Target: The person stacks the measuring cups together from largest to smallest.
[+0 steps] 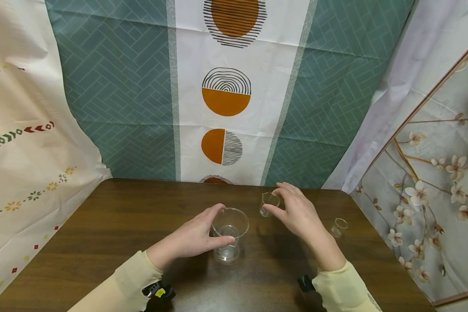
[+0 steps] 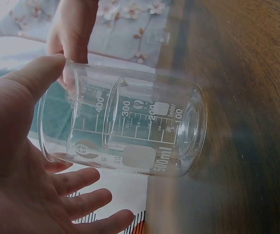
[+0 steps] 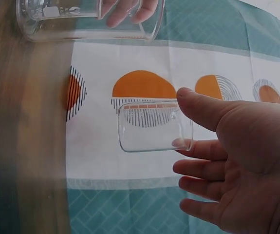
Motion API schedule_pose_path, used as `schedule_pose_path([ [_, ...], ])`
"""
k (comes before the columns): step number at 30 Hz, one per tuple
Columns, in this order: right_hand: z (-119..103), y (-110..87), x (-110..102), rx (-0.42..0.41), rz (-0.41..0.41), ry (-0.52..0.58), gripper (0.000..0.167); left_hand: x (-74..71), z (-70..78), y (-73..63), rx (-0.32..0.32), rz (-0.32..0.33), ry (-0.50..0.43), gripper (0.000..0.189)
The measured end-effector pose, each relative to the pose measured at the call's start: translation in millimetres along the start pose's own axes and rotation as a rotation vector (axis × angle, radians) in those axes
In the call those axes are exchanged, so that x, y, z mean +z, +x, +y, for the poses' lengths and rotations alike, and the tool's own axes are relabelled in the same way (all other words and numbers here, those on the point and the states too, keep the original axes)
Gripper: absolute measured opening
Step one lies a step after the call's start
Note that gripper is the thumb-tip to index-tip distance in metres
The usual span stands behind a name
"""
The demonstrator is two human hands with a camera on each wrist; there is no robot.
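Observation:
A large clear glass beaker (image 1: 225, 258), marked 500ml, is at the middle of the table. My left hand (image 1: 193, 236) grips it near the rim, thumb on the near side and index finger on the far side. Inside it sits a smaller beaker (image 2: 144, 119) with its own scale. Farther back and to the right, my right hand (image 1: 296, 213) pinches a small clear beaker (image 3: 149, 131) by its rim between thumb and index finger. That beaker is held above the table, its other three fingers spread below in the right wrist view.
Another small glass beaker (image 1: 338, 229) stands on the brown wooden table (image 1: 117, 216), to the right of my right wrist. A patterned curtain (image 1: 117, 86) hangs behind the table's back edge. Flowered cloth (image 1: 425, 216) borders the right side and cream cloth (image 1: 35, 173) the left.

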State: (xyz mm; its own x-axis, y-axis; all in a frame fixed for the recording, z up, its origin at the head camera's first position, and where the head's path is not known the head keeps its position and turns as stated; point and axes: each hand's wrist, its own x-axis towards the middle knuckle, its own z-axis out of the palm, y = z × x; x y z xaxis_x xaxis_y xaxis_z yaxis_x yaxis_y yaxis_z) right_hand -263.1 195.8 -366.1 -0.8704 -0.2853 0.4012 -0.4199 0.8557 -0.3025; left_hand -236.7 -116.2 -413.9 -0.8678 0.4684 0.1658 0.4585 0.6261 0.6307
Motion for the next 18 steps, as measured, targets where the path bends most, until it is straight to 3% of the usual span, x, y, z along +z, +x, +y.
schedule_pose_path([
  [18, -8.7, -1.8, -6.3, -0.002, -0.006, 0.01, 0.05, -0.1, -1.0, -0.1, -0.011, -0.005, -0.007, 0.09],
])
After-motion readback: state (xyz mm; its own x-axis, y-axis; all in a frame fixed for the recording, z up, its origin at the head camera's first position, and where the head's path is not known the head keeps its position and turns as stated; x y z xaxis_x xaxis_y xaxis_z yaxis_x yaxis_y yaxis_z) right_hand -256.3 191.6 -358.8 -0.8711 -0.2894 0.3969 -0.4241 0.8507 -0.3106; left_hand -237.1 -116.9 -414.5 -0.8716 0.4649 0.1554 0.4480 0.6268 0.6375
